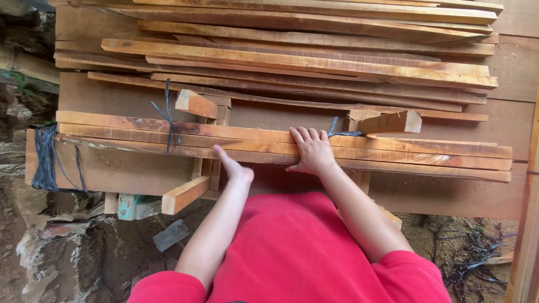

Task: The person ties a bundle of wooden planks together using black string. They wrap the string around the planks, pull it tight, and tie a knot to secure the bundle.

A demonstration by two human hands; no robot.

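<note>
A bundle of long reddish wooden slats [421,152] lies across the front of a wood stack, tied with dark cord [169,120]. My right hand [311,150] rests palm down on top of these slats, fingers spread over their front edge. My left hand [236,168] is at the underside of the same bundle, thumb up against its lower edge; whether it grips the wood is hidden. Red sleeves and a red shirt fill the bottom of the view.
More rough slats [314,62] are piled behind, on wide boards [112,95]. Short cross blocks [185,194] stick out beneath the bundle. A black strap [46,160] wraps the left end. Bare earth and roots lie below, and a plank edge [528,224] stands at right.
</note>
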